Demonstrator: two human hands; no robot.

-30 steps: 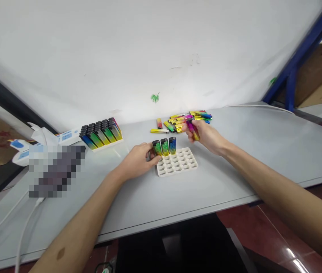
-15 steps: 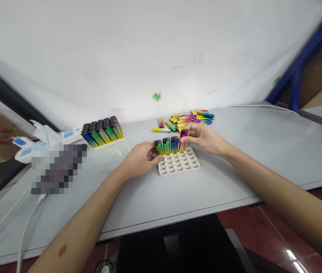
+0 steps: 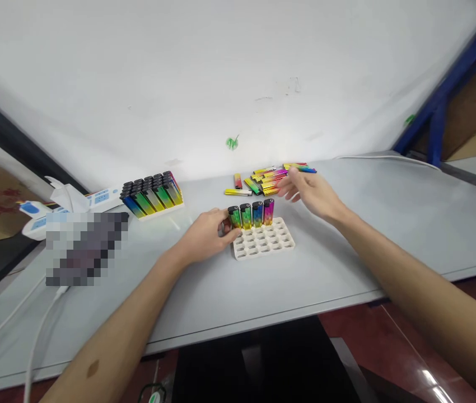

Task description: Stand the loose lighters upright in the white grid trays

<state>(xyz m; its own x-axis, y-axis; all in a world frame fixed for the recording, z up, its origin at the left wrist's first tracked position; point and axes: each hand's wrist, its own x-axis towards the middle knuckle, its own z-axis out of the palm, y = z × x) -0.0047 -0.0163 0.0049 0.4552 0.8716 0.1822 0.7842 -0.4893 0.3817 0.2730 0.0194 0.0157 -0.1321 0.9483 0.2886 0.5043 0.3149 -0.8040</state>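
A white tray point(image 3: 263, 244) with rows of slots lies in front of me. Several lighters stand upright along its back row: green ones at the left, then a blue lighter point(image 3: 257, 214) and a pink-and-yellow lighter point(image 3: 268, 212). My left hand point(image 3: 206, 237) is closed on the tray's left edge, its thumb in front and its fingers beside the leftmost green lighter point(image 3: 235, 217). Over the loose pile of lighters point(image 3: 272, 180) hovers my right hand point(image 3: 311, 193), fingers apart and nothing visibly held. It hides part of the pile.
A filled rack of lighters point(image 3: 153, 196) stands at the left back. Left of it are a white power strip point(image 3: 102, 198) and a blurred-out dark object point(image 3: 91, 252) with a white cable point(image 3: 45, 316). A white wall point(image 3: 204, 84) rises behind the grey table point(image 3: 372, 212).
My right hand has let go of the pink-and-yellow lighter, which now stands in the tray, and moved right and back to the pile. My left hand has stayed in place.
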